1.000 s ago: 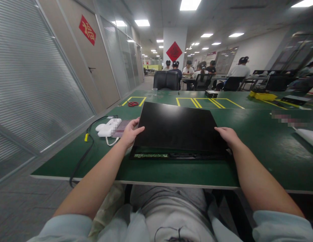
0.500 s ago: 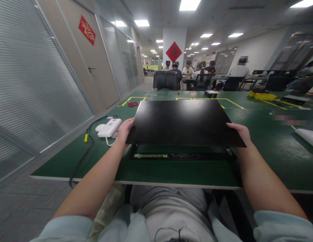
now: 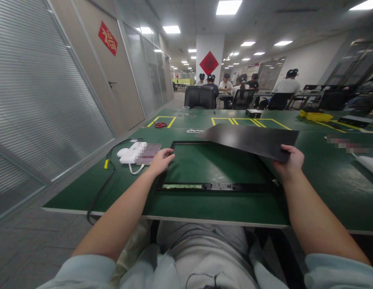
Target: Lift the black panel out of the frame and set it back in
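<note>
A thin black panel (image 3: 252,138) is raised at a tilt over the right and far part of a black rectangular frame (image 3: 222,187). My right hand (image 3: 291,162) grips the panel's near right corner, thumb on top and fingers underneath. The panel's left end is smeared by motion. My left hand (image 3: 164,160) is off the panel, at the left side of the frame, its fingers slightly curved and apart with nothing in them. Whether it touches the frame I cannot tell. A green circuit strip (image 3: 182,186) shows along the frame's near bar.
Left of the frame are a white device (image 3: 129,154), a phone (image 3: 150,152) and a black cable (image 3: 99,192). Red-handled scissors (image 3: 160,125) lie farther back, near yellow tape lines. Small white pieces (image 3: 195,131) lie behind the frame. A yellow container (image 3: 319,116) stands far right; several people sit beyond.
My left hand has let go of the panel. My right hand has swung it to the right and away, uncovering most of the frame and the green tabletop inside it.
</note>
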Motion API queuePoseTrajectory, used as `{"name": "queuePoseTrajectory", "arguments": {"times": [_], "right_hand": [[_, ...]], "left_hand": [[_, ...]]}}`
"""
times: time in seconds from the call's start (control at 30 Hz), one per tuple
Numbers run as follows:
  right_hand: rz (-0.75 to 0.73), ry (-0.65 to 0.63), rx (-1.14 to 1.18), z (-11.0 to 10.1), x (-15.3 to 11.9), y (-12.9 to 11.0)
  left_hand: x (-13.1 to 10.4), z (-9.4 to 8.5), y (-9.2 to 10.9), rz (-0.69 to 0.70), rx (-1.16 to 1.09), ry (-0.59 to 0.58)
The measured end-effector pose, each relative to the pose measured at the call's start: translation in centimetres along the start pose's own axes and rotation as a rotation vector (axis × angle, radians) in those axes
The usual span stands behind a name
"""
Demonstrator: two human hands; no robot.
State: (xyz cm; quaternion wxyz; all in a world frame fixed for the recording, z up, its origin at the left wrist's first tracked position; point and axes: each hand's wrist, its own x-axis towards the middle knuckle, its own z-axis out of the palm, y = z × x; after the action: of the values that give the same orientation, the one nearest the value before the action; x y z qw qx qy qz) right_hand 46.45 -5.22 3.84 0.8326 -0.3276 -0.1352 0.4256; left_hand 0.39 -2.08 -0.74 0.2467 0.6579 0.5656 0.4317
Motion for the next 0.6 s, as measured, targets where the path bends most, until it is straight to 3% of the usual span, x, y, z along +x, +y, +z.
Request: {"name": "queuePoseTrajectory", "arguments": {"times": [0.13,0.33,0.6], "right_hand": [[-0.110,0.132,0.013,0.4,0.2,-0.2],[-0.317,0.220,-0.004,-1.0,2.0,-0.2],[-0.298,0.525,-0.088,-1.3,1.9,-1.1]], "left_hand": [[0.1,0.2,-0.6,0.049,0.104,-0.027],[0.2,0.2,-1.1,0.119,0.194,-0.047],[-0.1,0.1,-0.7,0.140,0.237,-0.066]]}}
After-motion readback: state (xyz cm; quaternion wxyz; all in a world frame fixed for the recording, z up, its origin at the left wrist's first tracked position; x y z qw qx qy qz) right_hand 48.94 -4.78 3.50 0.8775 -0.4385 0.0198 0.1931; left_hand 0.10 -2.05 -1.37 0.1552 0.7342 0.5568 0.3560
